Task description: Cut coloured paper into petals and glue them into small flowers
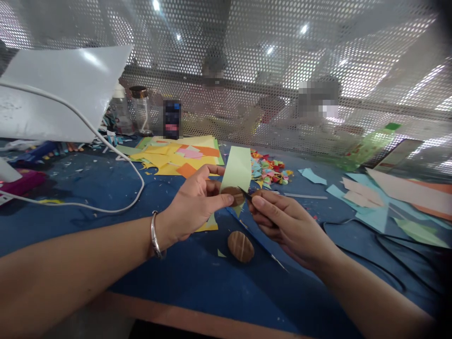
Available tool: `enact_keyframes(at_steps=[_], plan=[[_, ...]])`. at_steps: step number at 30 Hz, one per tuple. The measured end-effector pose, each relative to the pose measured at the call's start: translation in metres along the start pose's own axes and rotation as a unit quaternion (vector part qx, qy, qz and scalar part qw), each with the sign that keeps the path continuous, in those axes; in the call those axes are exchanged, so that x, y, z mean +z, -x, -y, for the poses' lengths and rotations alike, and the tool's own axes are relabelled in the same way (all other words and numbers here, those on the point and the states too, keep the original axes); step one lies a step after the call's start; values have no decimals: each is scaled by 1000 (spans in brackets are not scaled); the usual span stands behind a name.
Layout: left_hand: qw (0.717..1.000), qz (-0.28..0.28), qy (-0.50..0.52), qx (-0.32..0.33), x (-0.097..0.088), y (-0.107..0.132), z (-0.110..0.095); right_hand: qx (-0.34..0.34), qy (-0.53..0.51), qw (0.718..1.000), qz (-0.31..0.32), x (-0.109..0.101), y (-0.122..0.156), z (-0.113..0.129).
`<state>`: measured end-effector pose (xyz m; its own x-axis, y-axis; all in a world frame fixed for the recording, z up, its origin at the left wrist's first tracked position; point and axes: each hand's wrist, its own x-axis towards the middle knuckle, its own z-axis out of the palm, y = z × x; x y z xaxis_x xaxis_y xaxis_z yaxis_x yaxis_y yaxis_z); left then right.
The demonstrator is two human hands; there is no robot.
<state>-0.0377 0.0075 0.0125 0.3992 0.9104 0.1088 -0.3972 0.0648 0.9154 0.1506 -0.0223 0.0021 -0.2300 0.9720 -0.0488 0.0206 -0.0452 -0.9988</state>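
Observation:
My left hand [197,200] pinches a light green paper strip [238,165] together with a brown oval piece [237,197] that has a wood-like grain. The thumb presses the oval against the paper. In my right hand [282,221], closed fingers grip a small dark pointed tool [244,192]; its tip is at the oval's right edge, and the rest is hidden by the fingers. A second striped brown oval piece [240,246] lies on the table below the hands. Beside it are a thin blue stick [259,242] with a fine tip and a small green paper scrap [221,253].
Behind my hands lie yellow and orange papers [165,157] and a pile of small coloured paper pieces [271,168]. A white cable [141,181] loops at left, black cables [381,240] at right. A phone [172,119] and bottles [141,110] stand before a perforated metal screen [247,37].

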Motion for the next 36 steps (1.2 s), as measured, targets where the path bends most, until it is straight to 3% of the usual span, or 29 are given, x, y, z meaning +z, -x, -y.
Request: enact_keyframes(at_steps=[10, 36], plan=[[994, -1, -108, 9, -4, 0, -2, -15, 30, 999, 5, 0, -1, 1], [969, 12, -243, 30, -8, 3, -5, -81, 186, 979, -7, -5, -1, -4]])
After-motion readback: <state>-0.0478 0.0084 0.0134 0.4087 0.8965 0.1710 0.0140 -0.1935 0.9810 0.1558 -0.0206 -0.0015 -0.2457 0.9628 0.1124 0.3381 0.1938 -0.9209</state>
